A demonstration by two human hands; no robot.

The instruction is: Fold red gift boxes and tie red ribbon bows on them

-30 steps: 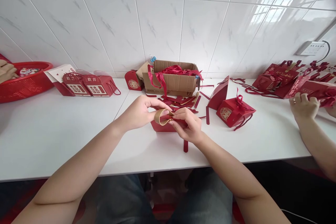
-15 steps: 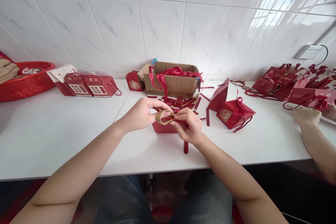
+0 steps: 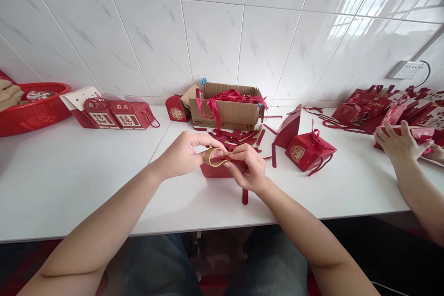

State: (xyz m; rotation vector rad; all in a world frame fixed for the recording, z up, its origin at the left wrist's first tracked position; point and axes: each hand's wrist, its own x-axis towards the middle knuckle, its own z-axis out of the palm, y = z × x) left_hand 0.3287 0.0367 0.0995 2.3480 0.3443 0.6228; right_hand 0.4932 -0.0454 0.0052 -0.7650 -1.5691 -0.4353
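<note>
A paper strip [image 3: 210, 158], tan on its visible face, is bent into a loop above a red gift box [image 3: 218, 172]. My left hand [image 3: 183, 155] is closed on the loop's left side, thumb and fingers pinching it. My right hand [image 3: 248, 166] pinches the strip's right end at the top of the box, and its fingers hide part of the join. Below the right hand a dark red strip [image 3: 245, 196] lies on the table. Behind my hands spreads a pile of red strips [image 3: 239, 136].
A cardboard box [image 3: 225, 115] of red ribbons stands by the wall. To the right sit a red box with a bow [image 3: 310, 150] and several more boxes [image 3: 364, 106] near a co-worker's hands [image 3: 402, 141]. Leftward are red-and-white boxes [image 3: 130, 115] and a red basket [image 3: 41, 113] with another person's hand.
My hands keep almost the same pose around the looped strip. At the right, the co-worker's hand has lifted and spread over a red box, which has tipped.
</note>
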